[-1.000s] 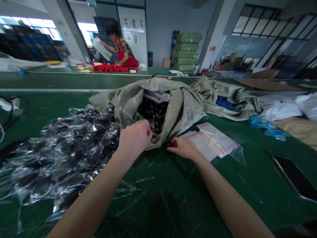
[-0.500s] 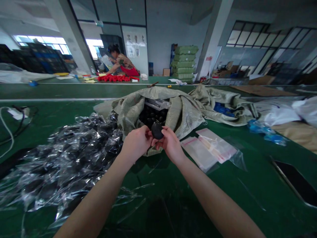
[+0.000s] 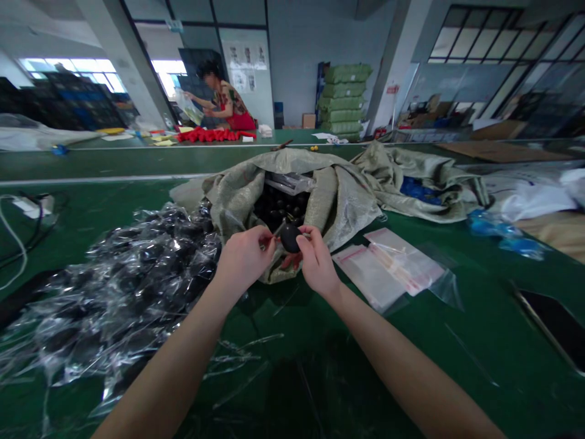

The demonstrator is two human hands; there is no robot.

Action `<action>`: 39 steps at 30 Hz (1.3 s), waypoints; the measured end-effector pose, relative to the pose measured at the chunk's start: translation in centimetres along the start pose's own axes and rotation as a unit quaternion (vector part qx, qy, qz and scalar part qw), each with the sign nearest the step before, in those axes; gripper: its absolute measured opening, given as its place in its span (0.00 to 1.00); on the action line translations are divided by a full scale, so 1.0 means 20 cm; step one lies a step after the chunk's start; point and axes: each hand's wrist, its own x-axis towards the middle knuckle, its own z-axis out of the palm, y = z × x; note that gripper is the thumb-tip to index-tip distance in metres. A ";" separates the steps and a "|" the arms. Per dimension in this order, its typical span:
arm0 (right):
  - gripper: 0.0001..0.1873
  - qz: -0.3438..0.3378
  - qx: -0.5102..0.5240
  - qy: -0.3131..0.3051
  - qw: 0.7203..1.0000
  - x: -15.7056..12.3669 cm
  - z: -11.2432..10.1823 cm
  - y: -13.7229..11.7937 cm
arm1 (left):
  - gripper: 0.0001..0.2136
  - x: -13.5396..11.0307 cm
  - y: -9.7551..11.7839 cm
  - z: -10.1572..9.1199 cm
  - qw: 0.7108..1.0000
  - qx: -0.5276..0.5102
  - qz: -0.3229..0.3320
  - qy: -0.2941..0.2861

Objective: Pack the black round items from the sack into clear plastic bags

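Observation:
A smooth, black, rounded piece (image 3: 290, 238) is held up by my right hand (image 3: 316, 259), thumb and fingers closed on its right side. Beside its left edge, my left hand (image 3: 249, 251) is pinched; whatever its fingertips grip is too small to make out. Just behind both hands gapes a woven sack (image 3: 340, 210), with several similar black pieces (image 3: 274, 210) inside and some clear plastic at its mouth. To the left of my left hand spreads a heap of black pieces in clear bags (image 3: 150, 277).
Flat clear plastic bags (image 3: 372, 277) lie right of the sack, and a phone (image 3: 551, 323) rests at the far right. Another sack (image 3: 452, 207) holds something blue. Cables (image 3: 31, 210) lie at the left edge. A co-worker (image 3: 228, 100) stands behind the far table beside red items.
My left hand has drawn slightly left from the black piece, which stays in my right hand. The co-worker has straightened up and lifted a plastic bag. The view has shifted slightly.

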 end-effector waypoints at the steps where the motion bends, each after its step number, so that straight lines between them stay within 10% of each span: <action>1: 0.13 -0.004 -0.025 -0.001 1.000 0.00 -0.01 0.00 | 0.10 0.00 0.00 0.00 1.000 -0.005 0.004 0.009; 6: 0.13 -0.006 -0.106 -0.008 0.994 0.01 -0.03 0.00 | 0.11 -0.01 0.00 -0.02 0.999 -0.002 0.015 0.037; 13: 0.12 0.016 0.108 0.001 0.994 0.04 -0.02 -0.02 | 0.11 0.00 -0.02 -0.02 0.999 -0.031 0.023 0.022; 21: 0.20 0.055 -0.137 0.052 0.988 0.02 -0.03 -0.04 | 0.10 -0.02 0.03 -0.02 0.996 -0.078 0.033 0.016; 39: 0.08 0.125 0.008 0.109 0.986 0.04 -0.01 -0.05 | 0.11 -0.06 0.07 -0.02 0.997 -0.031 0.072 -0.016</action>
